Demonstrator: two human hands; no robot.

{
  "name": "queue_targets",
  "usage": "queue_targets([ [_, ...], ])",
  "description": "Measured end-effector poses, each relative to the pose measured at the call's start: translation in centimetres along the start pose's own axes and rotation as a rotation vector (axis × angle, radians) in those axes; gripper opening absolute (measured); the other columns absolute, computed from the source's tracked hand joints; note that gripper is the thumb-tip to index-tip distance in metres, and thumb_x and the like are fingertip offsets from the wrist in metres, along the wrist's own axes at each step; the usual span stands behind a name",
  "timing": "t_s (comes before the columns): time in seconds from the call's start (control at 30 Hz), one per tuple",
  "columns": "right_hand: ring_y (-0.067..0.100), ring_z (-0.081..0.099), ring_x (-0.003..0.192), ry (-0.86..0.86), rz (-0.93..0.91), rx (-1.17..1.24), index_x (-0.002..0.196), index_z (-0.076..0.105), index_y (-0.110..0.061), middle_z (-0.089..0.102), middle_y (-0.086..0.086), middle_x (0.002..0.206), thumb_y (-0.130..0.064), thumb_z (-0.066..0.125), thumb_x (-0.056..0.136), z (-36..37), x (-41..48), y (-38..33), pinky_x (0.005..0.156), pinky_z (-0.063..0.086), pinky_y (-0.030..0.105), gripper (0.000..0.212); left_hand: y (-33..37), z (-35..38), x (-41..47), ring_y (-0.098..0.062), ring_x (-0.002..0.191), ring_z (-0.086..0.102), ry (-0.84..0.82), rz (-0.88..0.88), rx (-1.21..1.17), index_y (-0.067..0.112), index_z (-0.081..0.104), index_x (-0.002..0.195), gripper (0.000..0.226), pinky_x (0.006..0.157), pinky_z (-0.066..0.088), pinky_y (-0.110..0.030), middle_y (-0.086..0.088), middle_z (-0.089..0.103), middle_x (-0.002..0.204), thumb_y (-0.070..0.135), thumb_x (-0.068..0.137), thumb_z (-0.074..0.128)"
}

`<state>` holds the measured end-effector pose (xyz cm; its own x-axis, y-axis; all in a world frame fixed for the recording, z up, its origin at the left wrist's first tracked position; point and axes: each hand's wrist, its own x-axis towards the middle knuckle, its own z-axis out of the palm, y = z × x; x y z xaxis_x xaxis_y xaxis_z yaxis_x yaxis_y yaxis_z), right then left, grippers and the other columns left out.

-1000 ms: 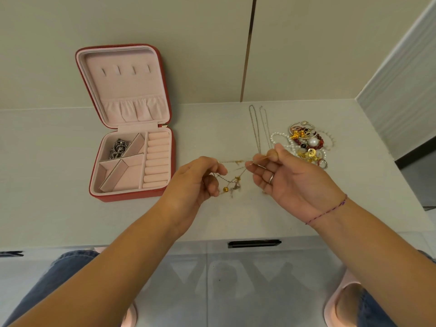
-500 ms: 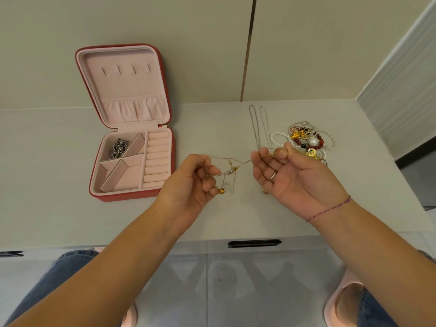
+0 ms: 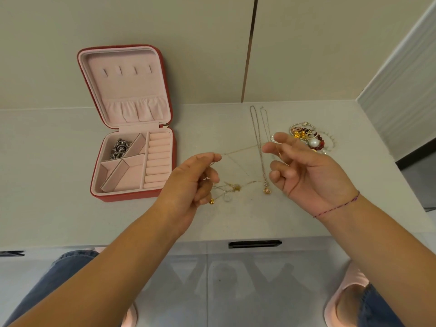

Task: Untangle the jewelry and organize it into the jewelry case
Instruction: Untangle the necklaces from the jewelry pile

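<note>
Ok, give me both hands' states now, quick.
Left hand: pinches the thin gold chain.
Right hand: fingers loosely curled; the chain reaches its fingertips, grip cannot be told.
</note>
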<state>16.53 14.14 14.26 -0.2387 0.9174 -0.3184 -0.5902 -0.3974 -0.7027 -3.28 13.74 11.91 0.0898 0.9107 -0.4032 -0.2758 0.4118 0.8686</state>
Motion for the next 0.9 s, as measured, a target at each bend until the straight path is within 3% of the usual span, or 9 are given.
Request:
queue_targets([
  [0.17, 0.006, 0.047, 0.048, -0.019, -0.002, -0.022, 0.111, 0.053, -0.014, 0.07, 0.004, 0.106, -0.006, 0.05, 0.08, -0.1, -0.1, -0.1, 0.049, 0.051, 0.02, 0.032, -0.2, 0.2, -0.2, -0.007, 0.041, 0.026, 0.052, 0.022, 0.168, 0.017, 0.068, 0.097, 0.018, 0.039, 0.028, -0.018, 0.002, 0.073, 0.096, 0.021, 0.096, 0.051],
  [0.3, 0.01, 0.061, 0.061, -0.004, -0.01, -0.009, 0.114, 0.053, -0.012, 0.067, 0.005, 0.118, -0.006, 0.05, 0.081, -0.2, -0.1, -0.3, 0.052, 0.053, 0.021, 0.035, -0.7, 0.0, -0.1, -0.003, 0.041, 0.037, 0.111, 0.024, 0.356, 0.025, 0.068, 0.102, 0.013, 0.044, 0.034, -0.017, 0.005, 0.071, 0.104, 0.021, 0.091, 0.061],
  [0.37, 0.012, 0.064, 0.067, 0.007, -0.013, 0.004, 0.115, 0.053, -0.012, 0.066, 0.006, 0.12, -0.005, 0.051, 0.08, -0.3, -0.1, -0.4, 0.054, 0.054, 0.023, 0.035, -0.8, 0.0, -0.1, 0.0, 0.041, 0.043, 0.108, 0.01, 0.425, 0.026, 0.066, 0.104, 0.015, 0.047, 0.035, -0.017, 0.004, 0.069, 0.102, 0.021, 0.089, 0.064],
  [0.47, 0.014, 0.066, 0.071, 0.01, -0.012, 0.013, 0.115, 0.053, -0.012, 0.065, 0.007, 0.121, -0.005, 0.051, 0.08, -0.4, 0.0, -0.4, 0.056, 0.055, 0.024, 0.035, -0.4, 0.1, -0.3, -0.005, 0.043, 0.035, 0.043, -0.023, 0.486, 0.022, 0.069, 0.098, 0.011, 0.046, 0.033, -0.019, 0.002, 0.07, 0.09, 0.026, 0.09, 0.063],
  [0.57, 0.013, 0.065, 0.069, 0.027, -0.02, 0.013, 0.114, 0.053, -0.012, 0.066, 0.007, 0.12, -0.006, 0.051, 0.08, -0.5, 0.0, -0.6, 0.055, 0.055, 0.024, 0.034, -0.2, 0.2, -0.5, -0.008, 0.043, 0.032, -0.023, -0.042, 0.471, 0.014, 0.072, 0.089, 0.022, 0.047, 0.029, -0.021, 0.004, 0.067, 0.075, 0.03, 0.093, 0.058],
  [0.73, 0.013, 0.063, 0.065, 0.058, -0.032, 0.028, 0.112, 0.055, -0.012, 0.066, 0.007, 0.12, -0.007, 0.052, 0.079, -0.6, -0.1, -1.0, 0.054, 0.054, 0.023, 0.033, 0.1, 0.1, -0.4, -0.012, 0.049, 0.038, -0.061, -0.106, 0.377, 0.009, 0.072, 0.089, 0.02, 0.047, 0.034, -0.019, -0.009, 0.06, 0.079, 0.0, 0.085, 0.055],
  [0.8, 0.013, 0.063, 0.065, 0.062, -0.031, 0.031, 0.111, 0.055, -0.012, 0.066, 0.007, 0.119, -0.007, 0.052, 0.079, -0.7, -0.1, -1.1, 0.053, 0.053, 0.023, 0.032, 0.0, 0.0, -0.4, -0.01, 0.049, 0.038, -0.083, -0.101, 0.4, 0.009, 0.071, 0.091, 0.021, 0.047, 0.033, -0.018, -0.005, 0.058, 0.073, -0.004, 0.083, 0.058],
  [0.9, 0.013, 0.063, 0.064, 0.057, -0.027, 0.032, 0.111, 0.055, -0.012, 0.067, 0.007, 0.118, -0.007, 0.052, 0.079, -0.6, -0.1, -1.1, 0.053, 0.053, 0.023, 0.033, -0.1, 0.1, -0.4, -0.003, 0.046, 0.041, -0.082, -0.056, 0.504, 0.016, 0.072, 0.09, 0.015, 0.049, 0.035, -0.018, 0.005, 0.052, 0.064, 0.005, 0.081, 0.069],
])
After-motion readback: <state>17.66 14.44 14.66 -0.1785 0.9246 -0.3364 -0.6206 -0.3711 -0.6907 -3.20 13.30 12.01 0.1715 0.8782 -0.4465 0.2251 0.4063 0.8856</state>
